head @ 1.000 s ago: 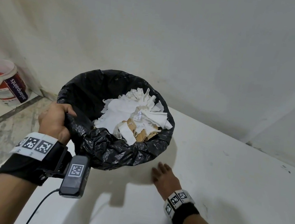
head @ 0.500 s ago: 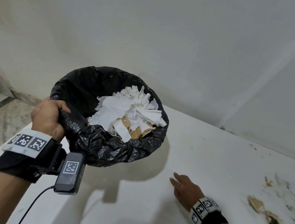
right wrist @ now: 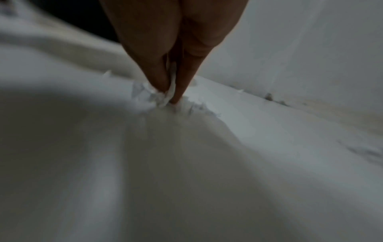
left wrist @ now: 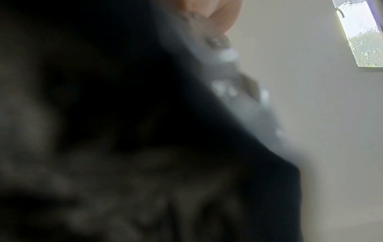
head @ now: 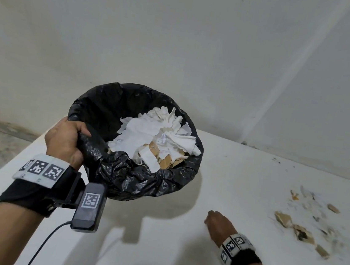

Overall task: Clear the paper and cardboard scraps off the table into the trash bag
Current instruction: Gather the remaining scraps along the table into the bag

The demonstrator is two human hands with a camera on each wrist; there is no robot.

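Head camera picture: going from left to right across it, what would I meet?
Left hand gripping the rim of the black trash bag, which holds paper and cardboard → right hand down on the white table → brown cardboard scraps scattered on the table.

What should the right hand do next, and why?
Probably lift and drop its catch into the trash bag: the right hand already pinches white paper scraps on the table, and the left hand holds the bag open close by.
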